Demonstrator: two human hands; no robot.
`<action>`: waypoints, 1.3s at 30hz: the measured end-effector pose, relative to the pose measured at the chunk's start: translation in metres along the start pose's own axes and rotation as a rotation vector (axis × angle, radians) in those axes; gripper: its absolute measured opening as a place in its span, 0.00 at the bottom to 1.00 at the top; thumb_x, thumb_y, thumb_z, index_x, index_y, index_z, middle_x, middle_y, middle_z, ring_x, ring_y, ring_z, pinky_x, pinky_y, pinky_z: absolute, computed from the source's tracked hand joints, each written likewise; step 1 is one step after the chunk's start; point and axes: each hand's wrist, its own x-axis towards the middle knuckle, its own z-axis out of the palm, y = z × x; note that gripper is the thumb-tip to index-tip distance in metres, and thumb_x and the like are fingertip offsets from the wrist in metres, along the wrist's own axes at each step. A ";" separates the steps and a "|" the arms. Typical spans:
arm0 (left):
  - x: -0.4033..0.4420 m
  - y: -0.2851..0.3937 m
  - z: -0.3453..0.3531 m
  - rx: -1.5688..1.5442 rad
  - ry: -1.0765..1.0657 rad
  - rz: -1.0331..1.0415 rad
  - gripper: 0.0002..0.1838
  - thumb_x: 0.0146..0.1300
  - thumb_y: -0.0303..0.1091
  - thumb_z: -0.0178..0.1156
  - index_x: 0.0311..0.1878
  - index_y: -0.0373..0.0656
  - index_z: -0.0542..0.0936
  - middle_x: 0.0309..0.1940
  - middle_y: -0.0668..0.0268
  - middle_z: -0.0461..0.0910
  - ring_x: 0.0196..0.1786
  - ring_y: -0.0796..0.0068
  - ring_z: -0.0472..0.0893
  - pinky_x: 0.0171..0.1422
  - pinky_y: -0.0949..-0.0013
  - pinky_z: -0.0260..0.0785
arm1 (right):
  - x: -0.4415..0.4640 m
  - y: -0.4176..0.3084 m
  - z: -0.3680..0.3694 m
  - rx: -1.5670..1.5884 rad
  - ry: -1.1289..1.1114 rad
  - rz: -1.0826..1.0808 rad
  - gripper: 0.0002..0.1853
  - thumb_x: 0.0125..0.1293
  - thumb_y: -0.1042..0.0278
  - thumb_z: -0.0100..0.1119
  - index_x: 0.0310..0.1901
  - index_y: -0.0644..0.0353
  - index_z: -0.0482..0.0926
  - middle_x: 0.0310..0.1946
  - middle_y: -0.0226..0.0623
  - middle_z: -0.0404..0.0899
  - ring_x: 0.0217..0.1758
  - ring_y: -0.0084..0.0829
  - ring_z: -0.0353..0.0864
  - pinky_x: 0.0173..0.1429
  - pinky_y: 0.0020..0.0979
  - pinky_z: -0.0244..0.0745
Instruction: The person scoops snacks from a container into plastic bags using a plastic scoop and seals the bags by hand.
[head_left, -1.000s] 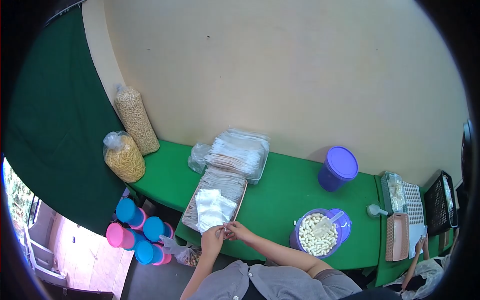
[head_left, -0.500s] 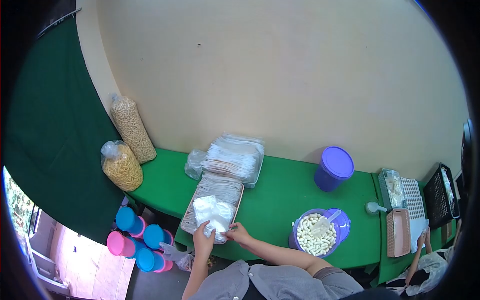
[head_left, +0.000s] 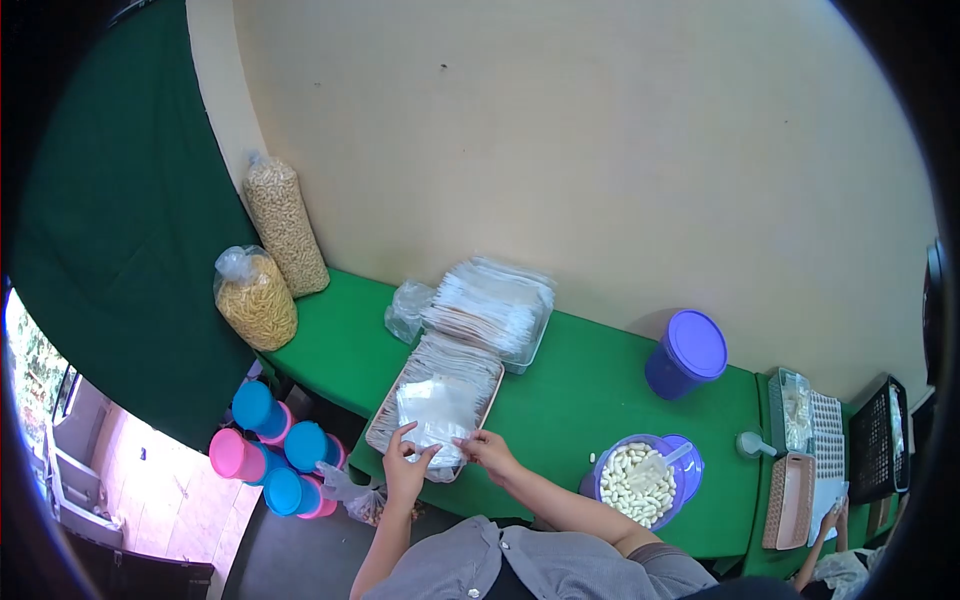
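A clear plastic bag (head_left: 430, 405) lies spread over the front of a basket (head_left: 497, 385) filled with stacked flat packets (head_left: 455, 357). My left hand (head_left: 403, 474) is at the bag's near left edge, with fingers and thumb bent around it. At the near right edge, my right hand (head_left: 492, 455) pinches the plastic between thumb and fingertips. Behind the basket, a clear tray (head_left: 537, 345) carries a thick pile of white packets (head_left: 487, 305). A crumpled plastic bag (head_left: 408, 310) rests beside that pile.
Right of my arm stands a purple tub (head_left: 592, 485) of white capsule-like pieces with a scoop (head_left: 676, 455). A lidded purple bucket (head_left: 686, 355) is farther back. Two snack bags (head_left: 285, 225) lean at left. Stacked tubs (head_left: 290, 492) stand below. Another person's hands (head_left: 835, 515) work at far right.
The plastic bag now lies flatter and wider across the packets. My hands have moved slightly apart along its near edge. The whole view has tilted a little.
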 end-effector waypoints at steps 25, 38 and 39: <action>-0.003 0.090 0.055 -0.758 -0.678 0.020 0.21 0.68 0.39 0.60 0.57 0.34 0.73 0.51 0.59 0.76 0.56 0.69 0.75 0.62 0.65 0.67 | -0.177 -0.096 -0.067 -0.203 0.051 -0.505 0.11 0.71 0.67 0.54 0.49 0.64 0.78 0.35 0.29 0.79 0.39 0.19 0.76 0.45 0.23 0.72; -0.074 0.127 0.136 -0.569 -0.333 -0.046 0.24 0.60 0.21 0.61 0.59 0.41 0.67 0.48 0.63 0.73 0.48 0.74 0.74 0.54 0.70 0.70 | -0.250 -0.065 -0.142 -0.210 0.272 -0.496 0.08 0.62 0.67 0.66 0.33 0.64 0.83 0.29 0.26 0.77 0.33 0.17 0.72 0.41 0.22 0.69; -0.080 0.130 0.144 -0.483 -0.230 0.036 0.28 0.59 0.23 0.62 0.62 0.41 0.64 0.50 0.63 0.70 0.49 0.72 0.72 0.57 0.68 0.66 | -0.255 -0.066 -0.148 -0.254 0.308 -0.568 0.09 0.62 0.67 0.67 0.32 0.64 0.82 0.28 0.27 0.77 0.32 0.17 0.71 0.40 0.23 0.68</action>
